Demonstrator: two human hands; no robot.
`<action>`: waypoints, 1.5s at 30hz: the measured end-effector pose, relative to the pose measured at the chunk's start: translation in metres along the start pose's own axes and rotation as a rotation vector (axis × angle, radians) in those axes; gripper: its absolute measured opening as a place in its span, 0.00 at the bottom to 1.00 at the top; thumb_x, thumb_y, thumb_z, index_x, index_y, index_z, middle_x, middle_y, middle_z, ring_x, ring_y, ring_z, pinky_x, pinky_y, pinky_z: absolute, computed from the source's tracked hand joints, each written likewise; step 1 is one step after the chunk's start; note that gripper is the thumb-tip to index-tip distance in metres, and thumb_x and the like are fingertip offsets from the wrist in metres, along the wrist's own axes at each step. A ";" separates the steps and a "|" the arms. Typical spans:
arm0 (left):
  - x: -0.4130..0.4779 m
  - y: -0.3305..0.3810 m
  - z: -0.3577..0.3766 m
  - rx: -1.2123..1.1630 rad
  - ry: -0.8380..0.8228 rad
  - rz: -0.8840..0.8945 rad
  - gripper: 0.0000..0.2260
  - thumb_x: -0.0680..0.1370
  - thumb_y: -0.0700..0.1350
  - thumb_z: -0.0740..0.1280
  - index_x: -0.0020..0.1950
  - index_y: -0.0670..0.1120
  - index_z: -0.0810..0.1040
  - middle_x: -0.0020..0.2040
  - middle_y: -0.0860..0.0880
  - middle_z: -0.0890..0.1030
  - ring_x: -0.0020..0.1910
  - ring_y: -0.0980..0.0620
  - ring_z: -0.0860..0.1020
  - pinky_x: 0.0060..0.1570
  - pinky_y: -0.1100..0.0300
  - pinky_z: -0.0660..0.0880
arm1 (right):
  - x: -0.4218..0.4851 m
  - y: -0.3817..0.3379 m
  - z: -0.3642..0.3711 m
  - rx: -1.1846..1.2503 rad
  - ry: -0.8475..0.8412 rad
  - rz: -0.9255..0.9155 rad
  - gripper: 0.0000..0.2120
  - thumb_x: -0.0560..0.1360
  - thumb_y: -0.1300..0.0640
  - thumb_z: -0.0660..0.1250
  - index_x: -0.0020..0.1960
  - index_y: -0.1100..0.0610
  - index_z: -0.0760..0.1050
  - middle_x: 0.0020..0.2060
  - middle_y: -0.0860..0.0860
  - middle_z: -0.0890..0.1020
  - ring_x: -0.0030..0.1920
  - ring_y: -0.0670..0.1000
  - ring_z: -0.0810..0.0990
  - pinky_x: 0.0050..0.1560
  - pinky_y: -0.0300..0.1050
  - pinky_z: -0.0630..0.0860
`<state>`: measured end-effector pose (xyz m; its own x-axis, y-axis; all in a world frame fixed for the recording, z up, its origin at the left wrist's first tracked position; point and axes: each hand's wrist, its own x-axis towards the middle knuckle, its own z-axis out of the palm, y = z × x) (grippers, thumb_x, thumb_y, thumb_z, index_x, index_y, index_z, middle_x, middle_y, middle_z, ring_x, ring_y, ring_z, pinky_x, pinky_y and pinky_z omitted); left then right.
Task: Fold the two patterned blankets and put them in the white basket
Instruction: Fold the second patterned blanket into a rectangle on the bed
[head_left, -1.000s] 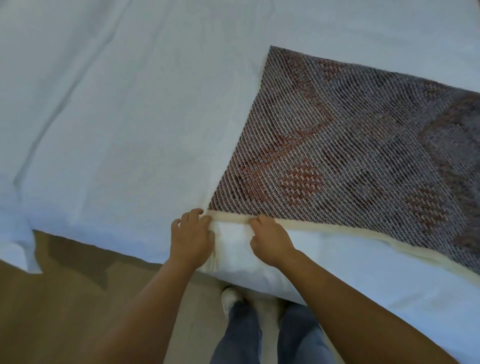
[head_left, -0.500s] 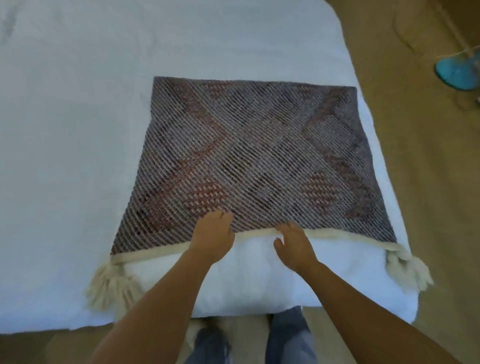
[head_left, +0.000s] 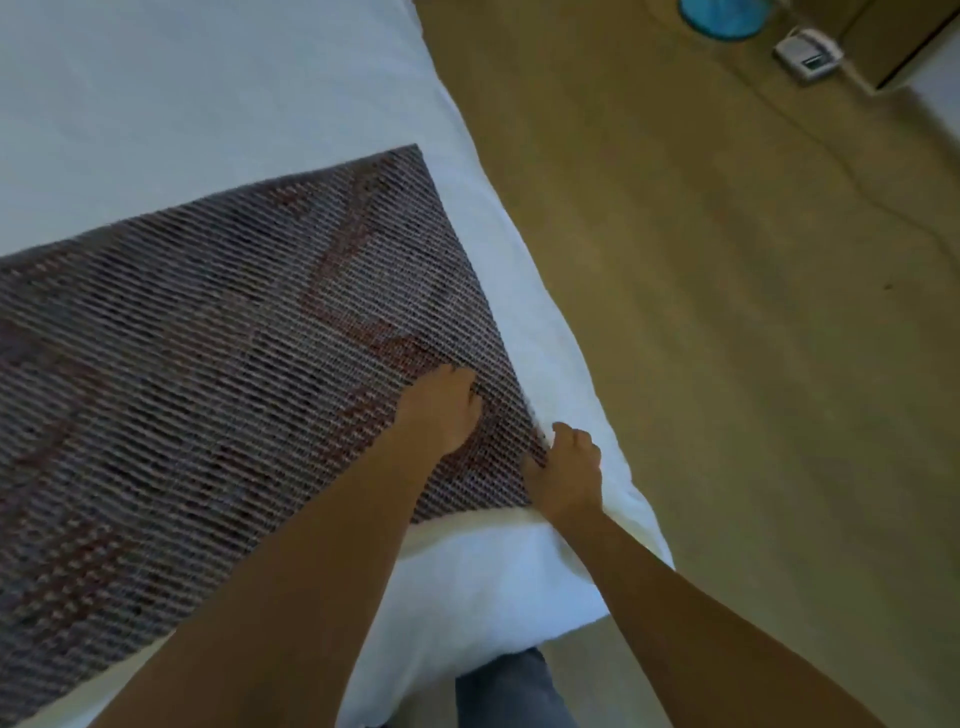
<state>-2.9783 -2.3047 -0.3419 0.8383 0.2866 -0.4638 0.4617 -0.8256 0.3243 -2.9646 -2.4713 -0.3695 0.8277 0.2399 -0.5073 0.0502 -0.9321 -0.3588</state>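
I see the patterned blanket (head_left: 208, 364) lying flat on the bed (head_left: 208, 78). It spreads to the left of both hands and also under them. The left hand (head_left: 441, 410) lies on top of the blanket, near its right edge, w/ fingertips bent down into the weave. Whether it pinches the fabric or only presses, I cannot tell. Just beside it to the right, the right hand (head_left: 566, 475) is curled round the blanket's right edge, close to the near corner, thumb up. Below the hands is a strip of white sheet, then the person's legs in jeans (head_left: 514, 686). Right of the hands is the brown floor (head_left: 727, 312). Far beyond them, at the top, are a blue thing (head_left: 722, 15) & a small white device (head_left: 805, 54) w/ a cable.
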 end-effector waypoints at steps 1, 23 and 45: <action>0.010 0.008 0.003 0.002 -0.038 -0.018 0.17 0.81 0.50 0.56 0.66 0.43 0.68 0.62 0.42 0.72 0.61 0.42 0.72 0.59 0.48 0.70 | 0.006 0.003 0.000 0.027 -0.055 0.056 0.25 0.74 0.49 0.64 0.66 0.60 0.63 0.62 0.59 0.69 0.64 0.60 0.67 0.61 0.53 0.67; 0.066 -0.029 -0.059 -0.539 0.390 -0.439 0.08 0.79 0.42 0.60 0.49 0.37 0.73 0.46 0.41 0.77 0.44 0.44 0.76 0.41 0.55 0.71 | -0.057 -0.082 0.020 0.241 -0.273 -0.510 0.08 0.74 0.59 0.57 0.52 0.56 0.70 0.38 0.53 0.77 0.37 0.54 0.77 0.38 0.46 0.74; -0.107 -0.358 -0.118 -0.988 0.443 -0.358 0.09 0.81 0.44 0.60 0.41 0.48 0.73 0.35 0.42 0.71 0.32 0.48 0.71 0.34 0.51 0.68 | -0.220 -0.301 0.218 0.160 -0.062 -0.595 0.13 0.78 0.54 0.58 0.61 0.56 0.67 0.43 0.57 0.81 0.43 0.57 0.80 0.43 0.46 0.75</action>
<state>-3.1991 -1.9827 -0.3113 0.5503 0.7370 -0.3924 0.5574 0.0256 0.8298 -3.2839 -2.1841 -0.3205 0.6495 0.7258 -0.2267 0.4052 -0.5826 -0.7045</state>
